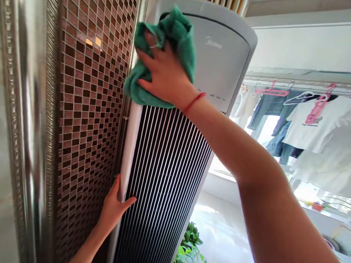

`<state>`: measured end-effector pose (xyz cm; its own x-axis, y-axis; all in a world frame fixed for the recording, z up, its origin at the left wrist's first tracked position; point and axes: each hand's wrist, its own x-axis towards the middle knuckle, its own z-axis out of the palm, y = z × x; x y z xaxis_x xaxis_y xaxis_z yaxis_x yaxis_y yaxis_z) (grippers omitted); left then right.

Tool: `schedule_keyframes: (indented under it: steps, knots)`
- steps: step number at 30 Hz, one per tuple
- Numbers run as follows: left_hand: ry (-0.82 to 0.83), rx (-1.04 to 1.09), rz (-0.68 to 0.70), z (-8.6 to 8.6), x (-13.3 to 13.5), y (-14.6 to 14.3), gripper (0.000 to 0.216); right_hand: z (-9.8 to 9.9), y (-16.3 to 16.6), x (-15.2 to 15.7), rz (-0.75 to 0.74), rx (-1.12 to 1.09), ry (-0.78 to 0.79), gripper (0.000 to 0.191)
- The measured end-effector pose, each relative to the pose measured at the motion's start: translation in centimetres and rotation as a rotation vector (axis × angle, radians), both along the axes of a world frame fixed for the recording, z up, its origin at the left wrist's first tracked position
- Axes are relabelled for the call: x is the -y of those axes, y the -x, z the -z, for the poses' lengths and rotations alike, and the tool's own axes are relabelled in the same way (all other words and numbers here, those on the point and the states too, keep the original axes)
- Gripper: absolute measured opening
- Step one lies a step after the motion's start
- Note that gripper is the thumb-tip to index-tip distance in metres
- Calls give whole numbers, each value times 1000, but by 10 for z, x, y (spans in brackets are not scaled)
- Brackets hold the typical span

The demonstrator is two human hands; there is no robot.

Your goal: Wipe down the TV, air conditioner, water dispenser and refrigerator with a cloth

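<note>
A tall white standing air conditioner (225,60) with a dark slatted grille (164,177) fills the middle of the head view. My right hand (162,74) is closed on a green cloth (176,32) and presses it against the upper left of the unit, beside its grey control panel. A red string circles that wrist. Lower down, my left hand (115,204) grips the unit's left edge, thumb on the grille and fingers wrapped behind the white side strip.
A brown mosaic tile wall (89,116) with a shiny metal frame (27,121) stands close on the left. Clothes on pink hangers (318,110) hang at a bright window on the right. A green leafy plant (190,248) sits below the unit.
</note>
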<state>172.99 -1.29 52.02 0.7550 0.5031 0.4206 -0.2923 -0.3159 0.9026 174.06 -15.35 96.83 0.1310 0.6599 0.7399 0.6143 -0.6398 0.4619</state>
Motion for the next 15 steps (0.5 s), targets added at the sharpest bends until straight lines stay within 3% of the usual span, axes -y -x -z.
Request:
schedule_keyframes:
  steps: [3, 5, 8, 11, 15]
  knots:
    - [-18, 2, -21, -2, 0, 2, 108, 10, -26, 72, -12, 57, -112, 91]
    - [-37, -2, -30, -3, 0, 3, 108, 22, -52, 124, -36, 78, -276, 94]
    - [-66, -7, -46, -4, 0, 4, 111, 41, -87, 175, -123, -1, -593, 81]
    - [-96, -14, -33, -2, 1, 5, 113, 48, -93, 175, -88, -13, -700, 73]
    - [-78, -36, 33, 4, 8, 5, 115, 27, -53, 112, 73, 234, -389, 70]
